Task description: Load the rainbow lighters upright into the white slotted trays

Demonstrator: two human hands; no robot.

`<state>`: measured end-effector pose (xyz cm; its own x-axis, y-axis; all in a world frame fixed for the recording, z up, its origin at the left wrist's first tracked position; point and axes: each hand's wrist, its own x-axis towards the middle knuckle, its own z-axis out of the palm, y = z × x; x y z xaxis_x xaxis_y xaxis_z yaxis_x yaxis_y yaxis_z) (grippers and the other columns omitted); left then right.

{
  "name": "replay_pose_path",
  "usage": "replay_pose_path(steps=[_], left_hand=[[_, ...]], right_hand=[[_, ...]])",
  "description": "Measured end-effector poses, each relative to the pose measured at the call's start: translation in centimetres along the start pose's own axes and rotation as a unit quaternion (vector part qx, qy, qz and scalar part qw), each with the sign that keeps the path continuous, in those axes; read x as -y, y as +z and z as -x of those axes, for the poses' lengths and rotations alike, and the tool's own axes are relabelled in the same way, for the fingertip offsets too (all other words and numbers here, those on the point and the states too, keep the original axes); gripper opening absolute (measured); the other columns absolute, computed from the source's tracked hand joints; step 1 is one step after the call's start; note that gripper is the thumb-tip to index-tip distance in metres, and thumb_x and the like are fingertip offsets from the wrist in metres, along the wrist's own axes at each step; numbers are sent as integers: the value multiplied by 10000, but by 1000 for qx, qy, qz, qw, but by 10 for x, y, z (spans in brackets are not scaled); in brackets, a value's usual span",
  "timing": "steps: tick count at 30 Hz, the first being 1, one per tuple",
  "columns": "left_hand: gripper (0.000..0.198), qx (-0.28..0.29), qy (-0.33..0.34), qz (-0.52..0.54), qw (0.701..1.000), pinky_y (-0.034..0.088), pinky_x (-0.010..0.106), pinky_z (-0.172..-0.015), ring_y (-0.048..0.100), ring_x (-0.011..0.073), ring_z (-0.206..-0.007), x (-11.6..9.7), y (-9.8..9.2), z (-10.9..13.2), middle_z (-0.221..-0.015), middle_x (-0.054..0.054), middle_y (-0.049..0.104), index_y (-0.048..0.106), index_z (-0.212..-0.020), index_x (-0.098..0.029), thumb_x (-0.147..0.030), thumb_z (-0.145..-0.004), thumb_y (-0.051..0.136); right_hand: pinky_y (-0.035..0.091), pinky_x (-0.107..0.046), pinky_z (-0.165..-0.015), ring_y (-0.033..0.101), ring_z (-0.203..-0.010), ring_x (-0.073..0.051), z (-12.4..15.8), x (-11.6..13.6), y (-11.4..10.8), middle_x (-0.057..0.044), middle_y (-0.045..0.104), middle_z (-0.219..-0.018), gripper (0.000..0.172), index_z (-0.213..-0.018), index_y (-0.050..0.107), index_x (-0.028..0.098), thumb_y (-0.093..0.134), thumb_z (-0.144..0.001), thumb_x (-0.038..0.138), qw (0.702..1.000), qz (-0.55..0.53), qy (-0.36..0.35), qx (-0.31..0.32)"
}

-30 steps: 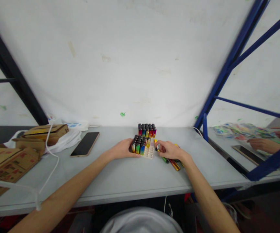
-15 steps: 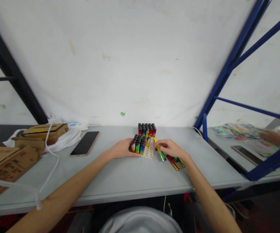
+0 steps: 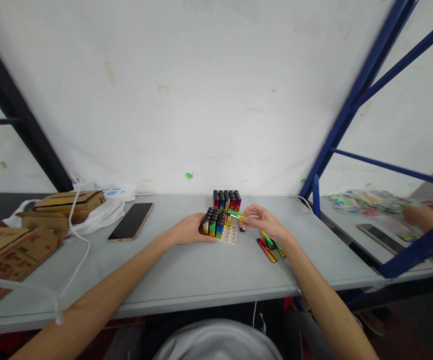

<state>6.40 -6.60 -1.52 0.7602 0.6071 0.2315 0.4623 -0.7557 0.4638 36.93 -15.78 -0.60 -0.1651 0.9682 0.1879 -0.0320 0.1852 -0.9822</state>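
My left hand (image 3: 189,229) is wrapped round the left side of a pale tray (image 3: 230,235) with round holes. Several upright lighters (image 3: 213,223) with black tops and shiny coloured bodies fill the tray's left part; holes at its right part are bare. Between the fingertips of my right hand (image 3: 261,220) is a green and yellow lighter (image 3: 236,215), held nearly level above the tray's right side. On the table to the right lie several loose lighters (image 3: 268,250), red, green and gold. A full block of upright lighters (image 3: 227,200) stands behind the tray.
A phone (image 3: 131,222) lies at left, near cardboard boxes (image 3: 21,245), white plastic and a white cable (image 3: 82,235). Blue rack posts (image 3: 346,120) rise at right. Beyond them another person's hands (image 3: 422,216) work near plastic packets (image 3: 366,202) and a second phone (image 3: 379,237).
My right hand has lifted the green and yellow lighter off the table and brought it left, turned nearly level, over the tray. My left hand stays on the tray.
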Motion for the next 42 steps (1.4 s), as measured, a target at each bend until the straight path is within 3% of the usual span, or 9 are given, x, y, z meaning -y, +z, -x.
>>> replay_pose_path(steps=[3, 5, 10, 17, 24, 29, 34, 38, 42], left_hand=[[719, 0, -1, -3, 1000, 563, 419, -996, 722, 350, -1097, 0, 0, 0, -1204, 116, 765, 700, -1235, -174, -666, -729, 833], [718, -1, 0, -5, 1000, 568, 420, -989, 722, 346, -1095, 1, 0, 0, -1210, 112, 763, 696, -1240, -185, -666, -726, 836], [743, 1, -1, -1, 1000, 564, 418, -991, 719, 358, -1106, 0, 0, 0, -1231, 113, 760, 691, -1261, -179, -676, -727, 834], [727, 7, -7, -1, 1000, 553, 413, -1004, 714, 352, -1122, -1, -1, 0, -1234, 116, 758, 696, -1236, -194, -686, -718, 833], [707, 0, -3, 2, 1000, 554, 413, -1019, 717, 353, -1131, 0, 0, 0, -1238, 106, 762, 704, -1235, -211, -669, -714, 839], [699, 3, -6, -1, 1000, 549, 416, -1016, 714, 341, -1115, -1, -1, 1, -1225, 113, 761, 704, -1219, -200, -675, -722, 833], [707, -4, -1, -8, 1000, 557, 410, -995, 719, 338, -1093, 1, 1, 0, -1209, 106, 766, 704, -1223, -212, -690, -718, 830], [716, 2, 0, -10, 1000, 557, 404, -1000, 718, 343, -1105, 2, 1, 0, -1219, 106, 763, 701, -1221, -208, -704, -720, 822], [705, 2, -7, -11, 1000, 567, 396, -970, 723, 344, -1084, 2, 1, 0, -1194, 99, 767, 709, -1197, -212, -715, -716, 820]], right_hand=[[611, -419, -928, 771, -919, -228, 0, 1, 0, -36, 773, -1014, 580, -1279, 670, 246, 916, -761, 333, 1000, -26, 13, -6], [607, -433, -969, 770, -972, -235, 0, 3, 0, -34, 763, -1060, 614, -1359, 660, 269, 875, -785, 292, 999, -38, 28, -5], [615, -431, -985, 755, -974, -219, 0, 5, 4, -54, 730, -1293, 428, -1253, 735, 248, 720, -825, 227, 998, -34, 56, 25], [624, -367, -801, 736, -805, -177, 0, 3, 9, -66, 733, -1277, 383, -1166, 669, 226, 663, -786, 183, 999, 1, 34, 32], [566, -338, -712, 711, -695, -169, -3, -4, 9, -35, 780, -1018, 420, -1198, 555, 248, 716, -810, 252, 999, 2, 35, 30], [516, -312, -635, 642, -621, -161, -3, -6, 11, 34, 671, -738, 368, -1026, 522, 250, 690, -926, 561, 999, 7, 38, 25], [348, -251, -487, 481, -517, -101, -4, -8, 14, 37, 631, -774, 500, -952, 464, 254, 679, -898, 703, 998, 40, 43, 23], [177, -230, -450, 260, -472, -85, -7, -10, 14, 105, 366, -612, 587, -878, 393, 270, 685, -848, 778, 994, 52, 91, -14], [222, -248, -456, 285, -486, -106, -9, -13, 11, 76, 365, -596, 566, -818, 422, 258, 527, -923, 804, 985, 153, 80, -30]])
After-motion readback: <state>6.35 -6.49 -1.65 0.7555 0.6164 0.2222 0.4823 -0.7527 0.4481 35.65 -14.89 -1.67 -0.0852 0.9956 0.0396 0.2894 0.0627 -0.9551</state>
